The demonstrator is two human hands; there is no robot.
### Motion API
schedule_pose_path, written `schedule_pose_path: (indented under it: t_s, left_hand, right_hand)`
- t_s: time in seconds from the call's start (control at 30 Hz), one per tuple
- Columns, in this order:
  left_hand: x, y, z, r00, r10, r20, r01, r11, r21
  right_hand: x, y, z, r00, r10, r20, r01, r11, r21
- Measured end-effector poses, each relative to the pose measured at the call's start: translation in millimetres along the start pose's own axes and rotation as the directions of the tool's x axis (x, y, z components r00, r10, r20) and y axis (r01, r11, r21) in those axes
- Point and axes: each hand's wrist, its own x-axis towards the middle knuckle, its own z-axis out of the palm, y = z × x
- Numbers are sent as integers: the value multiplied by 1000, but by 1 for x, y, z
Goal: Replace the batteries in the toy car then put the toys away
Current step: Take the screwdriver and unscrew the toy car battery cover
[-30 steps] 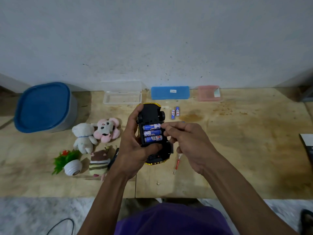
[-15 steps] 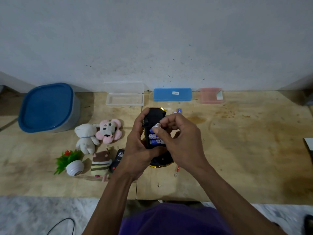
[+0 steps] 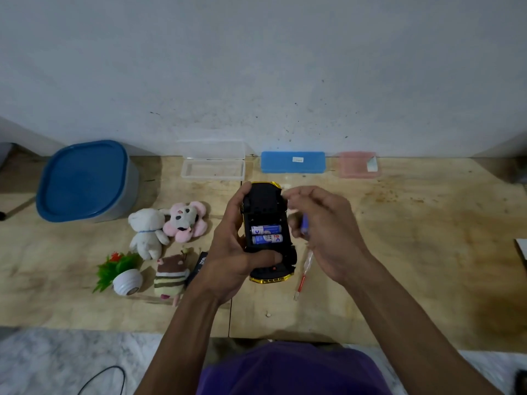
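Note:
My left hand grips the yellow toy car, held upside down above the table with its black underside facing me. The open battery bay shows two blue batteries lying side by side; the slot above them is bare. My right hand is just right of the car, fingers curled around a blue battery that it holds upright. A red screwdriver lies on the table below the right hand. Three soft toys lie to the left: a white bear, a pink mouse and a striped one.
A blue-lidded tub stands at the back left. Along the wall lie an open clear box, a blue case and a pink case. A small potted plant lies on its side at the front left. A black cover peeks out behind my left wrist.
Three batteries sat in the bay a second ago. My right hand pinched the top one, lifted it out and moved right with it, leaving two in the car.

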Motion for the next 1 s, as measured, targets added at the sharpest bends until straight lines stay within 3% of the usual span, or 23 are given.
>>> schedule_pose_path:
  t_s: [0.03,0.1,0.2,0.4,0.7,0.87,1.0]
  left_hand:
    - [0,0,1,1000,-2,13,2,1000,-6]
    - [1,1,3,999,-4,45,4,1000,-8]
    - [2,3,7,998,4,64,-5,1000,19]
    - [3,5,9,997,37,73,-45,993,110]
    - [4,-5,8,995,-8,98,3,999,45]
    - [7,-6,11,994,-17,108,17,1000,-2]
    - [9,-6,8,995,-19,97,22,999,-34]
  right_hand:
    - [1,2,0,994,-101,47,110,959,-260]
    - [2,4,2,954,-226,196,299,731,-614]
    - [5,5,7,951,-181,250,309,562,-767]
    - [9,1,14,971,-136,197,240,520,-820]
    - [11,-2,14,970,-102,221,239,560,-793]
    - [8,0,5,941,-182,284,337,559,-757]
    - [7,1,-2,860,-214,463,508,450,-734]
